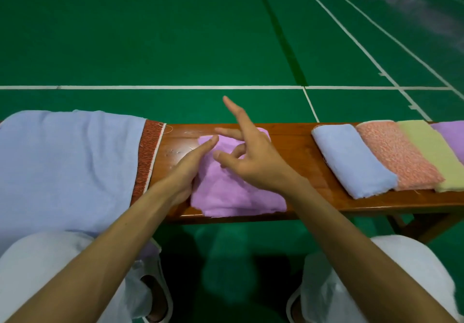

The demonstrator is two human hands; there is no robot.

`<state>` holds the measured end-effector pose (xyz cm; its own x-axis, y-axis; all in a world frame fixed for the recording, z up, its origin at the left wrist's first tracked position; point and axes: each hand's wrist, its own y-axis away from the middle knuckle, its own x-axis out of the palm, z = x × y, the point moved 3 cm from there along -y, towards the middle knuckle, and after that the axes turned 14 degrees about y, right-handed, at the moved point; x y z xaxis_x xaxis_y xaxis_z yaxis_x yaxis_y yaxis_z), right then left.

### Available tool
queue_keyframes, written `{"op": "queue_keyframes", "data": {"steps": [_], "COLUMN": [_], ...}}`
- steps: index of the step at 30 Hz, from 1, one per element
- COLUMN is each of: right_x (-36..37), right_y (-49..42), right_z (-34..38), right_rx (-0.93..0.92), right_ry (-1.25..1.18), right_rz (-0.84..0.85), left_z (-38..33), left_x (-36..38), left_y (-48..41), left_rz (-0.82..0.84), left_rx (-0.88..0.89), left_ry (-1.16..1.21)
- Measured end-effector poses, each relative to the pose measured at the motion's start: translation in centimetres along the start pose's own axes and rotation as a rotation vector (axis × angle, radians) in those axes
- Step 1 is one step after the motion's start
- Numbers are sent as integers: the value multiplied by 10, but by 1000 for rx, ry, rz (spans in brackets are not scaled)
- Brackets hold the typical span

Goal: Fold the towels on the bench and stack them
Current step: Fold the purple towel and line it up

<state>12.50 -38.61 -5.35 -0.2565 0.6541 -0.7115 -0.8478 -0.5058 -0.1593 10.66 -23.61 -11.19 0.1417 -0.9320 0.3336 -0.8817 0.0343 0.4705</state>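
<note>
Purple towel (233, 194) may spring unfolded: left hand (185, 169) presses flat at its 9 o'clock edge, right hand (251, 157) hovers splayed, empty

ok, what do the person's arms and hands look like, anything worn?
The left hand and right hand are bare: no gloves, rings or watch visible. The left forearm and right forearm are bare too, with no sleeve in frame. Below them are white trousers and pale slippers.
</note>
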Motion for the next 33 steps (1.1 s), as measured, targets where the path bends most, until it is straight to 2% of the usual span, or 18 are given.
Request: {"op": "queue_keyframes", "data": {"steps": [2,5,7,10,14,18,21,23,25,27,29,31,33], "right_x": [-5,-26,-34,-27,-13,-16,-21,-26,-25,-14,3,18,22], "right_y": [4,16,27,29,24,27,31,35,38,44,50,55,54], "right_z": [-12,-48,-67,-77,-80,-83,-77,-67,-58,-54,-60,-71,-80], "right_rx": [116,462,648,710,643,638,560,380,133,-24,-112,-129,-104], "right_ry": [2,269,380,369,301,212,300,383,425,491,594,672,707], "right_rz": [-96,-242,-205,-81,-72,-93,-170,-233,-186,-46,71,156,190], "left_z": [0,2,1,0,-1,-9,-15,-15,-11,2,21,39,44], "left_x": [0,-3,-3,-4,-10,-24,-38,-37,-25,-10,-3,-5,-10], "left_y": [2,1,1,2,6,14,19,23,27,30,30,25,20], "left_rz": [-75,-143,-135,-104,-97,-168,-419,-467,-281,-36,130,186,187], "left_rx": [23,18,15,14,59,166,440,681,823,798,739,680,676], "left_ry": [-62,-96,-75,-96,-198,-574,-1021,-1128,-1126,-1206,-1366,-1492,-1521]}}
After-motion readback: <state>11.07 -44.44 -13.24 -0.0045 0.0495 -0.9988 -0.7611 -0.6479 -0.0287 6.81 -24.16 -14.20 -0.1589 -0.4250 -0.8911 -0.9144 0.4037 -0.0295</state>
